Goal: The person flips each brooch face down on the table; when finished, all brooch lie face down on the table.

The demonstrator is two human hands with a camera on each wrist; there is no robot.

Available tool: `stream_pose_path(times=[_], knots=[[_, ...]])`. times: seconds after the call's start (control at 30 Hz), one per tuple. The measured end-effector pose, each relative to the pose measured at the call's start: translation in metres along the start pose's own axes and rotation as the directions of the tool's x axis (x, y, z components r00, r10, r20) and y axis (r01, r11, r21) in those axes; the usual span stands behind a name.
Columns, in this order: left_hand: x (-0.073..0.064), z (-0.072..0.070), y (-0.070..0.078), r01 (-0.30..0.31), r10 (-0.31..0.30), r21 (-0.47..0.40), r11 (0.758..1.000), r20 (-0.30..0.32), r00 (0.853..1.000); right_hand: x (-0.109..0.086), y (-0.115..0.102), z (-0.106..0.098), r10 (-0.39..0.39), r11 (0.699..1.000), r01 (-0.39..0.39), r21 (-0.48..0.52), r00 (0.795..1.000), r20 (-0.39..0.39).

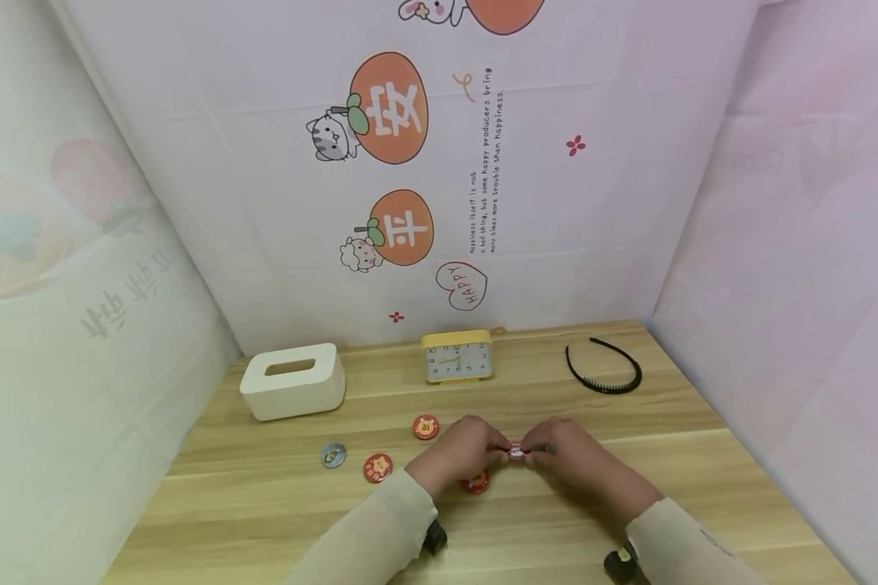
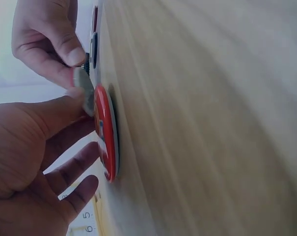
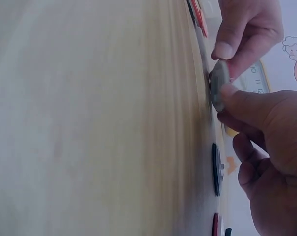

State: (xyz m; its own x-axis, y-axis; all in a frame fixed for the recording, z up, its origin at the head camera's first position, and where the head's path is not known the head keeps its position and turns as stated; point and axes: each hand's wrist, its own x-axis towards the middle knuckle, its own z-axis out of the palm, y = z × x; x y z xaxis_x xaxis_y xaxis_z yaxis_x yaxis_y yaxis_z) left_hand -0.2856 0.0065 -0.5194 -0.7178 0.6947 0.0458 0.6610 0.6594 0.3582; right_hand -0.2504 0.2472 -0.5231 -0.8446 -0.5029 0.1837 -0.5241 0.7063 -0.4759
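A small round badge (image 1: pixel 515 452) with a red rim and pale centre is held just above the wooden table. Thumb and fingers of my left hand (image 1: pixel 462 452) pinch its left edge, while my right hand (image 1: pixel 572 457) pinches the right edge. Its grey back (image 3: pixel 218 84) shows in the right wrist view. Beneath the left hand lies a red badge (image 1: pixel 475 483), partly covered in the head view. Farther left are two red badges (image 1: pixel 425 426) and a blue badge (image 1: pixel 332 455). A dark-edged disc (image 3: pixel 217 169) lies near the right hand.
Along the back of the table (image 1: pixel 380 406) stand a white tissue box (image 1: pixel 296 398), a yellow alarm clock (image 1: pixel 457 357) and a black toothed headband (image 1: pixel 610 388). Another red-edged disc (image 3: pixel 215 225) appears low in the right wrist view. Printed cloth walls (image 1: pixel 541 227) enclose the table.
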Motion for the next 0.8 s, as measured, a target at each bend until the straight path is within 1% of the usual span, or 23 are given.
stream_pose_path(times=[0.07, 0.1, 0.2, 0.3, 0.4, 0.47, 0.57, 0.63, 0.73, 0.8], knots=[[0.000, 0.000, 0.000, 0.005, -0.005, -0.003, 1.000, -0.009, 1.000, -0.001, 0.002, 0.000, 0.029, 1.000, -0.029, -0.003, 0.999, -0.015], [-0.001, -0.001, 0.001, 0.010, -0.010, -0.005, 1.000, -0.016, 1.000, -0.001, 0.002, 0.000, 0.055, 0.998, -0.055, 0.005, 0.998, -0.021], [0.000, -0.002, 0.003, 0.031, -0.032, -0.017, 0.999, -0.056, 0.998, 0.000, 0.003, 0.000, 0.128, 0.991, -0.127, 0.034, 0.991, -0.043], [0.002, -0.001, 0.006, 0.033, -0.035, -0.020, 0.999, -0.111, 0.993, 0.002, 0.003, 0.000, 0.163, 0.985, -0.158, 0.072, 0.985, -0.063], [0.004, 0.000, 0.009, 0.034, -0.035, -0.007, 0.999, -0.150, 0.988, 0.003, 0.003, 0.001, 0.166, 0.983, -0.158, 0.092, 0.983, -0.084], [0.006, 0.001, 0.010, 0.049, -0.049, -0.006, 0.999, -0.154, 0.987, 0.004, 0.003, 0.001, 0.170, 0.983, -0.161, 0.091, 0.981, -0.092], [0.007, 0.002, 0.011, 0.081, -0.082, -0.008, 0.997, -0.139, 0.987, 0.005, 0.004, 0.003, 0.177, 0.981, -0.168, 0.096, 0.980, -0.093], [0.008, 0.002, 0.011, 0.100, -0.102, -0.018, 0.995, -0.125, 0.987, 0.005, 0.005, 0.004, 0.180, 0.980, -0.171, 0.105, 0.980, -0.085], [0.009, 0.003, 0.011, 0.115, -0.116, -0.022, 0.993, -0.108, 0.987, 0.005, 0.006, 0.005, 0.180, 0.979, -0.172, 0.112, 0.982, -0.064], [0.010, 0.003, 0.011, 0.121, -0.122, -0.018, 0.992, -0.094, 0.988, 0.005, 0.006, 0.004, 0.161, 0.982, -0.155, 0.106, 0.986, -0.048]])
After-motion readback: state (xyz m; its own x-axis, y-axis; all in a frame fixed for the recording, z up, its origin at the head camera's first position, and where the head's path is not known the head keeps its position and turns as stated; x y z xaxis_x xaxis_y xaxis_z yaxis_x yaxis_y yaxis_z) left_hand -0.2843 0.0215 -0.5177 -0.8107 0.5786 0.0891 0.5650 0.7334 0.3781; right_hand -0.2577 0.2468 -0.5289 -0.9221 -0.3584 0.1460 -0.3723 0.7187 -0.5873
